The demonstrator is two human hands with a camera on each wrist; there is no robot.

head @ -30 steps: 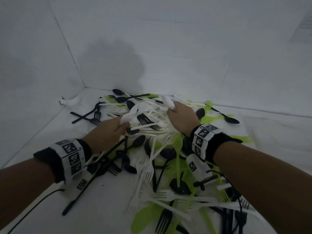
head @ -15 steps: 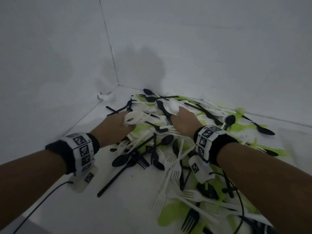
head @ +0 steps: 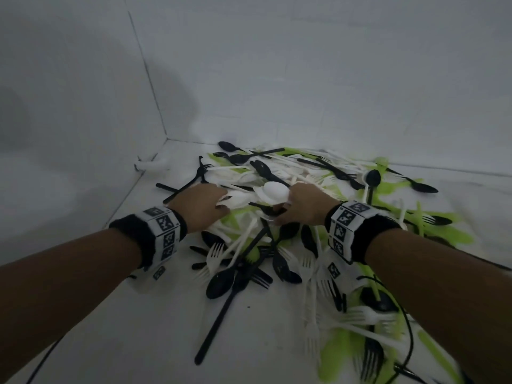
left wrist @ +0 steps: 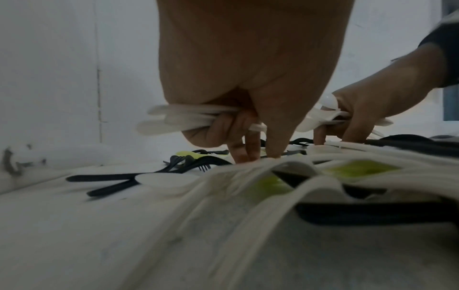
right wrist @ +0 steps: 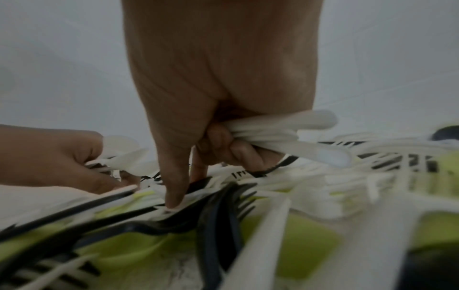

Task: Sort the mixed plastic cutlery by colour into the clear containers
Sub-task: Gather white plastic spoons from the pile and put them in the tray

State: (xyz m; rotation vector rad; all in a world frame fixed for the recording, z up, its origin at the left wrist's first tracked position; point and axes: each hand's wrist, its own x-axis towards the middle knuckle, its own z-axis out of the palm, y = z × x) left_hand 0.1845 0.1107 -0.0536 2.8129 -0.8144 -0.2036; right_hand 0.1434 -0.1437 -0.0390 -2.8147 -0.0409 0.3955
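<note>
A mixed pile of white, black and lime-green plastic cutlery [head: 291,245] lies spread over the white floor. My left hand [head: 202,206] grips a bundle of white cutlery [left wrist: 188,119], its handles sticking out to the left, while its thumb and a finger reach down onto the pile. My right hand [head: 304,206] grips another bundle of white cutlery [right wrist: 285,133], with white spoon bowls [head: 273,191] showing beside its knuckles; its thumb [right wrist: 174,188] presses on the pile. The two hands sit close together at the pile's middle. No clear container is in view.
White walls meet in a corner [head: 166,138] behind the pile. A small white crumpled object [head: 151,163] lies by the left wall. Loose black forks [left wrist: 188,162] lie at the pile's left edge. Bare white floor [head: 124,328] lies at the near left. A black cable [head: 410,328] trails from my right wrist.
Both hands have drawn closer together over the pile, each still holding white cutlery. The view has swung so the wall corner sits nearer the middle.
</note>
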